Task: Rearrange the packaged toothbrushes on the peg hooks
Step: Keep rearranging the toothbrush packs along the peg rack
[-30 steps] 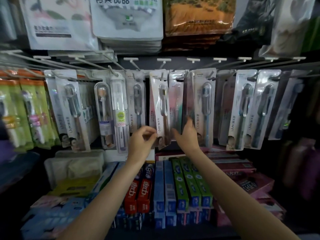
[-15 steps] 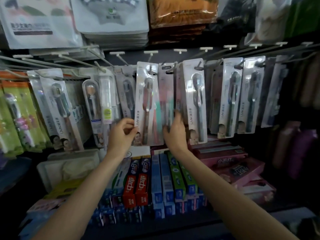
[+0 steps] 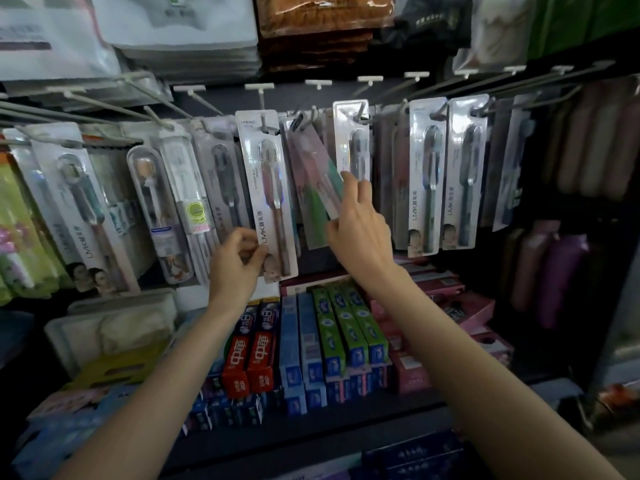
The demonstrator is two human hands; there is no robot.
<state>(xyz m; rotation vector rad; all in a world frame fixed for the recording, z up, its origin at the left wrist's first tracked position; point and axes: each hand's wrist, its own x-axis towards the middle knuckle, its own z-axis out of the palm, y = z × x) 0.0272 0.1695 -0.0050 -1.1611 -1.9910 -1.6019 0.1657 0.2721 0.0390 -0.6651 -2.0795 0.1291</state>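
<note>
Toothbrush in a clear blister on a white card hangs from its peg hook, its lower edge pinched by the left hand. Just beside it, the right hand grips a tilted pink-and-green toothbrush pack. Below both hands stand red, blue and green toothpaste boxes.

A shop: packaged toothbrushes on peg hooks (toothpaste boxes shelved below).

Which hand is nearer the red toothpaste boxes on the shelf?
Left. The left hand hangs just above the red toothpaste boxes; the right hand is higher and off to their right.
</note>
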